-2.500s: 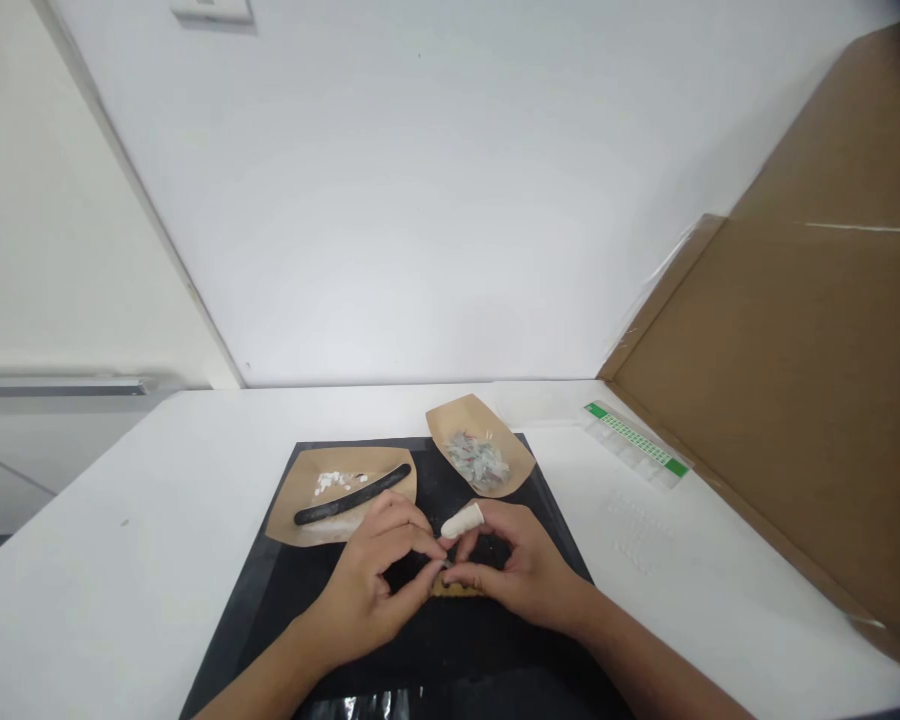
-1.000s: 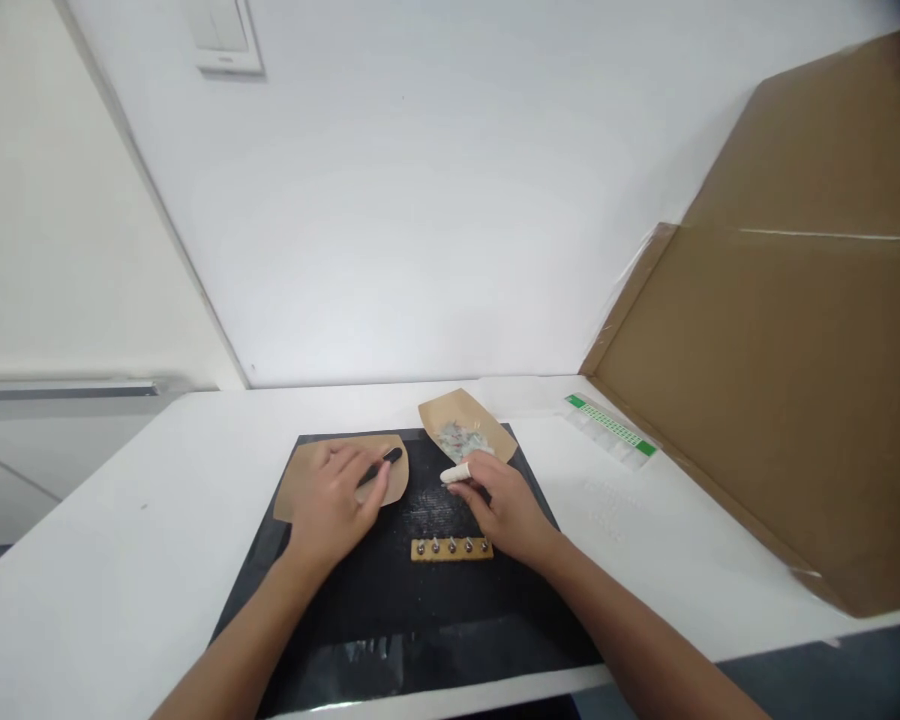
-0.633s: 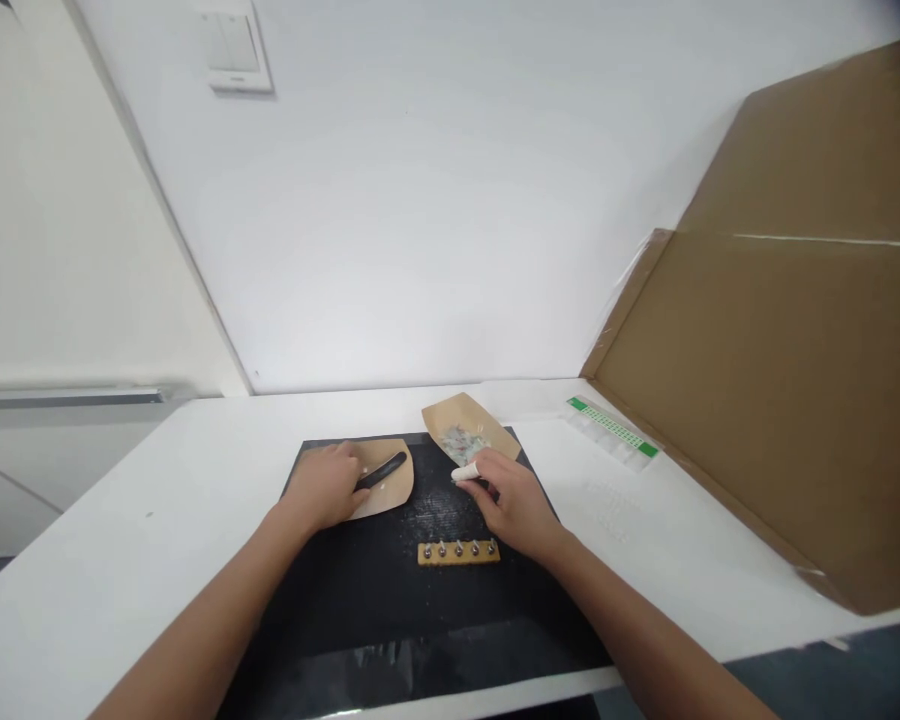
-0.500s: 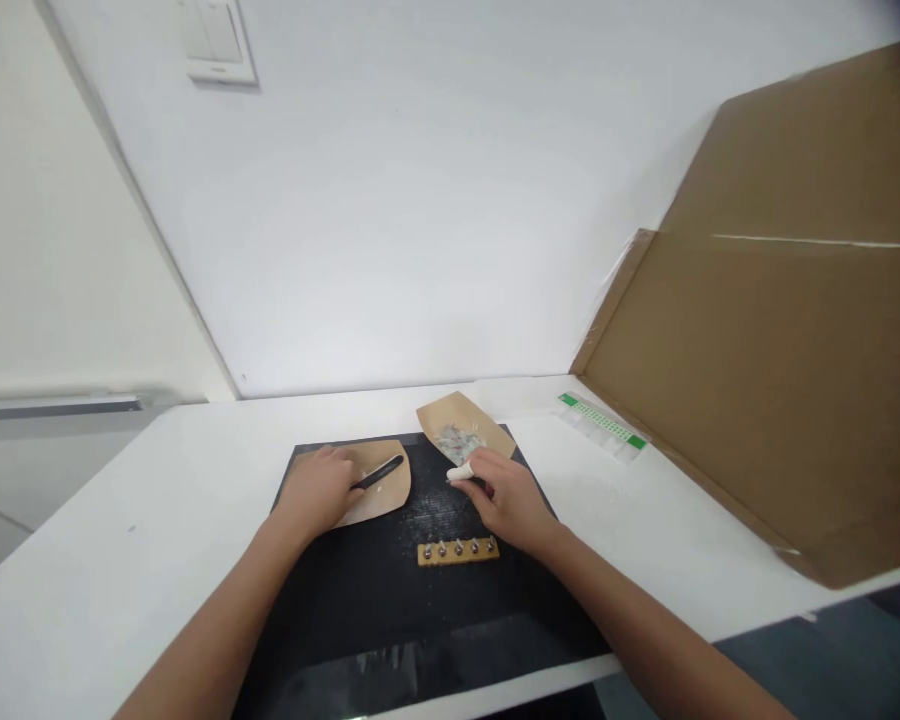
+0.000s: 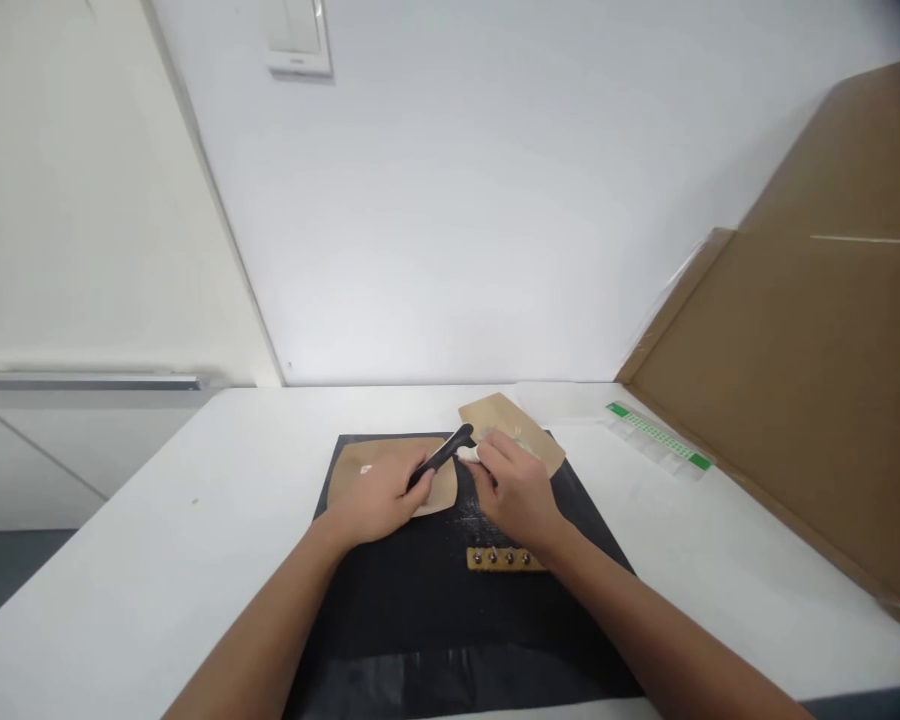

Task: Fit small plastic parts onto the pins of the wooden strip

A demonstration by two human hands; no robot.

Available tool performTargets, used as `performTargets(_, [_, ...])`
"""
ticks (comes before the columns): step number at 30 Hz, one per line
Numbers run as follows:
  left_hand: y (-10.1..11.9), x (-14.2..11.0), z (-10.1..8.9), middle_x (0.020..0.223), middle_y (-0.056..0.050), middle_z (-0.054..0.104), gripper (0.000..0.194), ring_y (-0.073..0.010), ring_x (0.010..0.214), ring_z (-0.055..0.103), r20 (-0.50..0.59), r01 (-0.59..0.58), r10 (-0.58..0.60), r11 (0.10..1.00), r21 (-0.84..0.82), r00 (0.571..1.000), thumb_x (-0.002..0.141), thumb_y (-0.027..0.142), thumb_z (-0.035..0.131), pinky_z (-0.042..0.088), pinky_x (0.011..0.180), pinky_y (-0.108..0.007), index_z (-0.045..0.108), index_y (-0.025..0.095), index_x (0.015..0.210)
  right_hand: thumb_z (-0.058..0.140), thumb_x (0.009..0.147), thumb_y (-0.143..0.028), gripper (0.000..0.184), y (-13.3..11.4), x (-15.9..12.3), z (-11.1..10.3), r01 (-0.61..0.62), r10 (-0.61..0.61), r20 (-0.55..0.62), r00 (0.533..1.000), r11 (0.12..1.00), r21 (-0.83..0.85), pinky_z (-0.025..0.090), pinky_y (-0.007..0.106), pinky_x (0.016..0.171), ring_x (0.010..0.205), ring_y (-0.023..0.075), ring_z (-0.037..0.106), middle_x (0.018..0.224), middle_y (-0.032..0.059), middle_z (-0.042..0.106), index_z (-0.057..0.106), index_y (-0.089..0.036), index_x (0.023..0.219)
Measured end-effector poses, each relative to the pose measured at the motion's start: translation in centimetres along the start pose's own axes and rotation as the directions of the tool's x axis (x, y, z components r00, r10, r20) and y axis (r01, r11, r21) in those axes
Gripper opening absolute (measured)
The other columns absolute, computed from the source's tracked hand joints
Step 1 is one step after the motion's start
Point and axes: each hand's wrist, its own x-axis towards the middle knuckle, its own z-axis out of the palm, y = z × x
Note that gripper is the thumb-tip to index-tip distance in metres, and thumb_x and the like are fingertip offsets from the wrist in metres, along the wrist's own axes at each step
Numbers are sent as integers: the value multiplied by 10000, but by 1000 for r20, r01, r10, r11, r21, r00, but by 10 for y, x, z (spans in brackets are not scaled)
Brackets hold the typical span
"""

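My left hand point(image 5: 390, 492) grips a slim black tool point(image 5: 450, 447) with a pale edge. It is raised over the left brown paper tray point(image 5: 444, 494), its far end pointing up and right. My right hand point(image 5: 516, 482) is closed in a pinch close to that end, with a white cover point(image 5: 468, 454) on a fingertip. Whatever lies between its fingers is too small to make out. Behind it, a second brown paper tray point(image 5: 487, 408) with pale bits is partly covered by the hand. A tan strip with several shiny metal knobs point(image 5: 501, 559) lies nearer me, its right end behind my right forearm.
A black mat point(image 5: 412, 600) with pale dust on it covers part of the white table point(image 5: 217, 560). To the right lie a clear case with a green label point(image 5: 660, 440) and a large propped cardboard sheet point(image 5: 810, 400). A white wall point(image 5: 450, 200) stands behind.
My left hand has lifted the black tool off the left tray and brought it up and right, close to my right fingertips. The camera has turned a little left.
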Motion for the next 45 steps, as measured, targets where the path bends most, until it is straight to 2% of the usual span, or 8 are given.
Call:
performTargets(4, [5, -1, 3, 1035, -40, 748, 341, -224, 887, 692, -15, -3, 2, 996, -86, 1000, 1098, 433, 338, 501, 762, -324, 618, 247, 1153, 534, 1017, -192, 322, -4, -4, 5, -32, 34, -43, 998, 998, 52, 332, 303, 602, 661, 161, 452, 743, 10, 483, 445, -223, 709])
performTargets(10, [12, -1, 5, 855, -33, 739, 410, -244, 793, 696, 8, 54, -53, 988, -141, 999, 1091, 485, 349, 470, 712, -327, 676, 241, 1047, 575, 1008, -219, 339, -7, -7, 2, -53, 65, -92, 994, 991, 122, 349, 313, 614, 668, 176, 458, 716, 4, 470, 390, -246, 725])
performTargets(13, [15, 0, 6, 782, -6, 737, 421, -192, 653, 699, 49, 72, -64, 979, -192, 997, 1093, 475, 347, 479, 644, -288, 669, 227, 983, 561, 1013, -209, 314, -9, -9, 6, -33, 37, -113, 993, 999, 38, 340, 325, 612, 663, 185, 456, 717, 12, 486, 407, -249, 741])
performTargets(18, [16, -1, 8, 928, -5, 788, 449, -113, 525, 703, 126, 126, -87, 930, -344, 988, 1100, 470, 319, 495, 548, -237, 645, 195, 959, 588, 990, -198, 186, -12, -9, 12, 25, -62, -181, 981, 980, -200, 366, 354, 670, 712, 213, 513, 808, 60, 619, 511, -235, 824])
performTargets(21, [16, -1, 7, 792, 10, 765, 432, -111, 452, 637, 80, 132, -114, 950, -285, 990, 1093, 430, 336, 474, 518, -251, 651, 198, 909, 578, 994, -197, 199, -15, -7, 14, 72, -114, -151, 982, 964, -258, 367, 359, 681, 708, 217, 512, 808, 62, 618, 512, -236, 810])
performTargets(25, [16, 0, 7, 722, -10, 715, 379, -169, 596, 642, -5, 111, -114, 976, -185, 993, 1059, 362, 408, 450, 593, -288, 663, 207, 825, 554, 993, -172, 251, -17, -6, 15, 131, -150, -58, 987, 959, -252, 349, 357, 669, 680, 212, 486, 735, 37, 549, 476, -244, 765])
performTargets(29, [17, 0, 9, 727, -22, 692, 361, -206, 655, 627, -53, 112, -118, 988, -109, 992, 1065, 370, 401, 404, 602, -309, 678, 222, 888, 561, 985, -171, 223, -17, -4, 15, 77, -120, -145, 982, 960, -268, 367, 366, 708, 707, 220, 506, 773, 52, 577, 483, -244, 790])
performTargets(45, [16, 0, 10, 668, -21, 637, 451, -204, 601, 578, -59, 127, -127, 992, -16, 990, 1092, 430, 330, 333, 583, -309, 661, 219, 871, 530, 982, -158, 264, -16, 1, 18, 27, -43, -82, 996, 983, -182, 334, 372, 730, 637, 195, 420, 702, 16, 515, 447, -241, 746])
